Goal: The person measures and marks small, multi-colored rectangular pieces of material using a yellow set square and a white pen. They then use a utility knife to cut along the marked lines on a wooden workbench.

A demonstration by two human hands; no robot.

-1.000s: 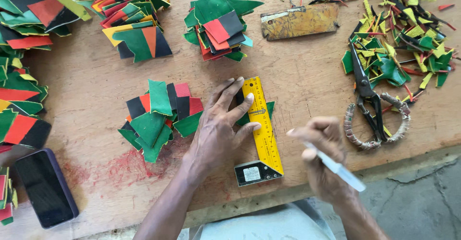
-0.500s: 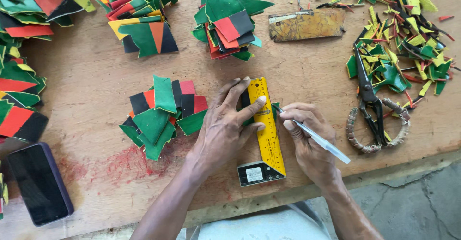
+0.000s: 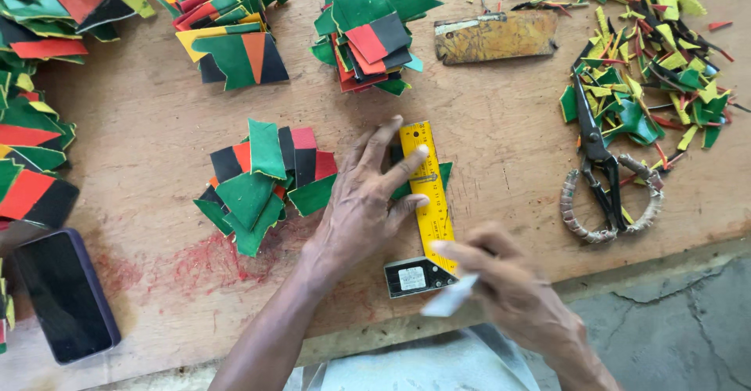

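Observation:
My left hand (image 3: 366, 203) lies flat with spread fingers on a yellow square ruler (image 3: 426, 195) and on a green piece (image 3: 443, 173) under it, in the middle of the wooden board (image 3: 501, 125). My right hand (image 3: 508, 289), blurred, is at the ruler's near end by its black stock (image 3: 412, 277). It grips a thin white marker (image 3: 450, 299). A pile of green, black and red cut pieces (image 3: 262, 180) lies just left of my left hand.
More stacks of coloured pieces (image 3: 368, 35) lie at the back and left. A rusty metal plate (image 3: 494, 37), scissors with wrapped handles (image 3: 602, 176) and a heap of offcuts (image 3: 653, 62) are at the right. A dark phone (image 3: 64, 293) lies at the near left.
My right hand has slid along the ruler's right edge from its middle down to the near end with the white marker. My left hand stays pressed on the ruler.

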